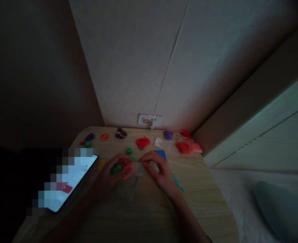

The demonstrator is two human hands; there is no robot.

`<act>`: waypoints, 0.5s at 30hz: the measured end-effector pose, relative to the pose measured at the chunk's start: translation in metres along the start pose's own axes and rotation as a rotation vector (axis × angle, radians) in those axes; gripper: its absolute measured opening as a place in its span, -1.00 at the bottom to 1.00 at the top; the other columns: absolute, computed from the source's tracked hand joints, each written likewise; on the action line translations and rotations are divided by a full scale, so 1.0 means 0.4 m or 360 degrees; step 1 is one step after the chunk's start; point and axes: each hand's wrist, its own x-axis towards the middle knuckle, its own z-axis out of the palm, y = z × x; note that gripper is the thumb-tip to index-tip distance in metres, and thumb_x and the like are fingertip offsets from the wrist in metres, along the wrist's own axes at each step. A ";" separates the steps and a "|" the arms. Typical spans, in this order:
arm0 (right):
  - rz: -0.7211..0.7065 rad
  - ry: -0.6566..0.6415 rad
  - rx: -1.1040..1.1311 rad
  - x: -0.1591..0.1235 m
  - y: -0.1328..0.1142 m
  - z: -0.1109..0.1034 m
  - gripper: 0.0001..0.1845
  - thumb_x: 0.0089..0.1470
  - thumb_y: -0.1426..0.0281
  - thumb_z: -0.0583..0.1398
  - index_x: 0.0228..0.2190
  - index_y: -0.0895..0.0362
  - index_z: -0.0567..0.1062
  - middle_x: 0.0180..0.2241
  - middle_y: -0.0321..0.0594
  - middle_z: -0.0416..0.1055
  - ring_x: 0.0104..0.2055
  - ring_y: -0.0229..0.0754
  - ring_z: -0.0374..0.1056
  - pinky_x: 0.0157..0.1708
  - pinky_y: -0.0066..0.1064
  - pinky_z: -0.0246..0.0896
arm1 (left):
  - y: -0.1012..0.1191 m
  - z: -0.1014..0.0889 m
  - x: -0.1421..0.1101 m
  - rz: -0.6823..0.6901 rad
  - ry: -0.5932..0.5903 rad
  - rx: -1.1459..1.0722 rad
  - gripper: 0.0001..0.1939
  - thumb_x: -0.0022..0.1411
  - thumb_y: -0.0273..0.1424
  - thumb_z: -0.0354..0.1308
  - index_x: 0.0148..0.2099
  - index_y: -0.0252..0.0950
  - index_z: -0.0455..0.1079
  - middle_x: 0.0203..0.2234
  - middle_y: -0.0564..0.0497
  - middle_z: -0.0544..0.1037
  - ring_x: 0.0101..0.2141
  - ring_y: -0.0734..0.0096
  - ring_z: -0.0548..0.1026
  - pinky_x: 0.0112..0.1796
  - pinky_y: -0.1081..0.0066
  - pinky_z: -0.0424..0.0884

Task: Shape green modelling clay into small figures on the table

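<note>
My left hand (pixel 105 176) is closed around a pink clay packet (pixel 128 171), which shows between thumb and fingers. Thumb and fingertips of my right hand (pixel 162 172) are pinched together at the clear plastic wrapper (pixel 139 168) of that packet. A green lump (pixel 116 169) shows by the left hand's fingers; whether it is held or lies behind them I cannot tell. Another green ball (pixel 129 150) sits just beyond my hands. Partly behind the right hand are a blue flat piece (pixel 160 155) and a thin teal tool (pixel 178 184).
A lit phone or tablet (pixel 74 184) lies at the table's left. Along the back are a purple piece (pixel 89 136), an orange slice shape (pixel 105 136), a brown lump (pixel 121 133), a red packet (pixel 142 142) and several wrapped packets (pixel 183 147). A wall socket (pixel 150 120) sits behind.
</note>
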 end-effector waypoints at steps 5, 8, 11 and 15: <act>0.0081 0.0137 -0.0014 -0.003 0.003 0.007 -0.85 0.11 0.41 0.18 -0.50 0.10 0.46 -0.50 -0.30 0.39 -0.42 -0.23 0.31 -0.38 -0.40 0.19 | -0.004 -0.012 0.009 -0.0001 -0.0079 0.0003 -0.77 -0.01 -0.22 0.17 -0.33 -0.25 0.47 -0.38 0.01 0.59 -0.29 0.23 0.51 -0.22 0.40 0.40; 0.0092 0.0236 -0.0030 -0.006 0.002 0.011 -0.82 0.10 0.40 0.18 -0.53 0.10 0.43 -0.54 -0.32 0.36 -0.45 -0.24 0.29 -0.41 -0.42 0.17 | -0.011 -0.015 0.009 0.0025 -0.0152 -0.0005 -0.63 -0.13 -0.20 0.23 -0.24 -0.25 0.48 -0.30 0.00 0.60 -0.22 0.16 0.51 -0.17 0.38 0.40; 0.0069 0.0309 -0.0071 -0.010 -0.006 0.015 -0.82 0.11 0.40 0.16 -0.53 0.10 0.41 -0.55 -0.33 0.34 -0.46 -0.25 0.27 -0.43 -0.43 0.16 | -0.010 -0.014 0.005 -0.0045 -0.0129 0.0004 -0.61 -0.14 -0.22 0.24 -0.20 -0.25 0.49 -0.26 0.00 0.60 -0.18 0.14 0.50 -0.15 0.38 0.39; -0.0006 0.0347 -0.0123 -0.018 -0.020 0.022 -0.81 0.12 0.43 0.14 -0.54 0.10 0.36 -0.54 -0.33 0.33 -0.45 -0.25 0.27 -0.42 -0.43 0.15 | -0.001 -0.020 -0.004 -0.0068 -0.0103 -0.0039 -0.71 -0.12 -0.27 0.21 -0.29 -0.25 0.53 -0.30 0.01 0.62 -0.23 0.14 0.51 -0.18 0.36 0.39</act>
